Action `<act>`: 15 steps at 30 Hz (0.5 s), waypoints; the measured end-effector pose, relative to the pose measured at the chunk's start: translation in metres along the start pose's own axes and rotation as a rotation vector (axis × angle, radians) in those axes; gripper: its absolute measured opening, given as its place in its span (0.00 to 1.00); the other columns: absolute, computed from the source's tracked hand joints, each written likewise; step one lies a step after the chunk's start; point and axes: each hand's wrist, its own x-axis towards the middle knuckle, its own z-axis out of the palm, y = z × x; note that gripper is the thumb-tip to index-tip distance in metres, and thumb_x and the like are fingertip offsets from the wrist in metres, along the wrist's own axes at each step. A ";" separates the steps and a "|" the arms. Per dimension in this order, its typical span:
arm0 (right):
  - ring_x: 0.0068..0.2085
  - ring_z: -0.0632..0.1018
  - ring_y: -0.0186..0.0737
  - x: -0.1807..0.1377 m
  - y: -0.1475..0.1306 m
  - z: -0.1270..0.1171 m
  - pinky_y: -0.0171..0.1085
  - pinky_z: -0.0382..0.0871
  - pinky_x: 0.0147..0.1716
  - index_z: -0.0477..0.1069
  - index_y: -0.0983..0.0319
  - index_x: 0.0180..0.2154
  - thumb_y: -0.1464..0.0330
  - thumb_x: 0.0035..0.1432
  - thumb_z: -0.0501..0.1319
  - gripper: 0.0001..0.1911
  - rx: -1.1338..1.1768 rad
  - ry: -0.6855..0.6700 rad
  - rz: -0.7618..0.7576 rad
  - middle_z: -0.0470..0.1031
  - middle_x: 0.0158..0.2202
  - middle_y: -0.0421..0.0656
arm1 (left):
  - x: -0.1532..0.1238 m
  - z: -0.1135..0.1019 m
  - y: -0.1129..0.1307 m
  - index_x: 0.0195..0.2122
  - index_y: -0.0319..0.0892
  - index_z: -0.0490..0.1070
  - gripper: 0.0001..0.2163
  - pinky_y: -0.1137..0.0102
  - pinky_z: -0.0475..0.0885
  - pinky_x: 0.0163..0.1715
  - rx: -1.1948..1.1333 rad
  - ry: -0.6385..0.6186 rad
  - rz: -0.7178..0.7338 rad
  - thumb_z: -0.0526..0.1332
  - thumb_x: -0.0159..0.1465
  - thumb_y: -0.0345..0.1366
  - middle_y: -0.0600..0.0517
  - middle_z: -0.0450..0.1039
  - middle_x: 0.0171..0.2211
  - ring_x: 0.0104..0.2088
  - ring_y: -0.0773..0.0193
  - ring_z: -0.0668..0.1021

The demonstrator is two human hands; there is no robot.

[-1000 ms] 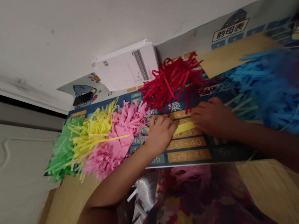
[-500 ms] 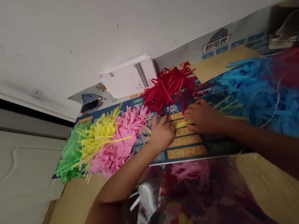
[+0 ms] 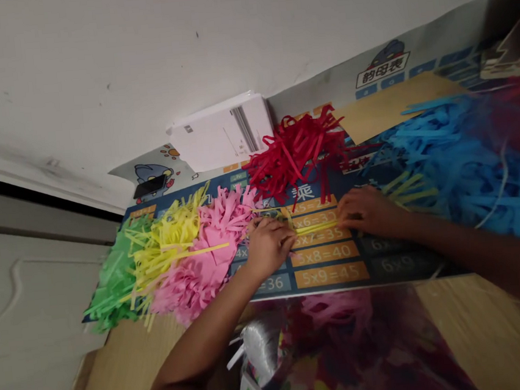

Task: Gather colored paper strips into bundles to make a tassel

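Observation:
A thin bundle of yellow paper strips (image 3: 317,229) stretches across the printed mat between my two hands. My left hand (image 3: 269,243) is closed on one end of it, close to the fringed pink paper (image 3: 216,239). Around the other end my right hand (image 3: 366,212) has its fingers curled. Loose yellow strip ends (image 3: 411,192) fan out beyond the right hand toward the blue strips. Just behind both hands lies a heap of red strips (image 3: 295,152).
Fringed yellow (image 3: 167,234) and green paper (image 3: 120,270) lie at the left, a large blue pile (image 3: 463,157) at the right. A white packet (image 3: 221,134) leans on the wall beside a dark phone-like object (image 3: 151,186). The mat's front edge (image 3: 319,291) borders a wooden surface.
My hands have moved farther apart, so a longer stretch of the yellow strips shows between them. The view has shifted slightly.

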 end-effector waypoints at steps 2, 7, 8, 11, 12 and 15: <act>0.42 0.75 0.43 -0.001 0.000 0.000 0.43 0.55 0.43 0.78 0.58 0.31 0.59 0.65 0.59 0.14 0.008 0.003 -0.001 0.79 0.39 0.42 | 0.004 -0.002 -0.001 0.36 0.47 0.80 0.07 0.57 0.59 0.50 -0.020 -0.033 -0.007 0.63 0.66 0.41 0.51 0.82 0.38 0.43 0.58 0.77; 0.40 0.74 0.43 -0.001 -0.003 -0.001 0.43 0.55 0.42 0.78 0.58 0.32 0.60 0.66 0.57 0.15 0.010 0.003 0.060 0.78 0.38 0.42 | 0.016 -0.006 0.001 0.32 0.46 0.79 0.08 0.60 0.60 0.44 -0.002 -0.136 -0.041 0.61 0.66 0.38 0.52 0.80 0.33 0.41 0.58 0.76; 0.40 0.74 0.43 0.000 -0.003 0.000 0.43 0.55 0.42 0.78 0.58 0.32 0.60 0.66 0.58 0.14 0.014 0.001 0.074 0.78 0.37 0.43 | 0.019 -0.007 0.002 0.30 0.45 0.78 0.09 0.60 0.60 0.43 0.013 -0.161 -0.049 0.61 0.66 0.37 0.52 0.80 0.32 0.40 0.58 0.76; 0.39 0.74 0.43 0.003 -0.004 0.000 0.43 0.55 0.42 0.77 0.59 0.30 0.62 0.64 0.59 0.13 0.020 -0.006 0.102 0.78 0.37 0.43 | 0.029 -0.010 0.005 0.26 0.45 0.77 0.09 0.62 0.60 0.40 0.066 -0.223 -0.059 0.61 0.63 0.35 0.52 0.77 0.28 0.38 0.58 0.76; 0.39 0.74 0.42 0.004 -0.005 0.001 0.43 0.55 0.42 0.76 0.59 0.29 0.63 0.63 0.60 0.12 0.018 -0.011 0.106 0.78 0.36 0.42 | 0.032 -0.011 0.006 0.25 0.45 0.76 0.09 0.62 0.60 0.39 0.081 -0.239 -0.060 0.61 0.63 0.35 0.52 0.77 0.28 0.37 0.58 0.76; 0.38 0.73 0.42 0.006 -0.005 0.001 0.42 0.55 0.41 0.75 0.60 0.28 0.64 0.61 0.61 0.11 -0.009 -0.029 0.105 0.78 0.36 0.42 | 0.041 -0.014 0.008 0.24 0.44 0.76 0.10 0.62 0.59 0.38 0.107 -0.287 -0.065 0.61 0.62 0.35 0.52 0.77 0.28 0.36 0.58 0.76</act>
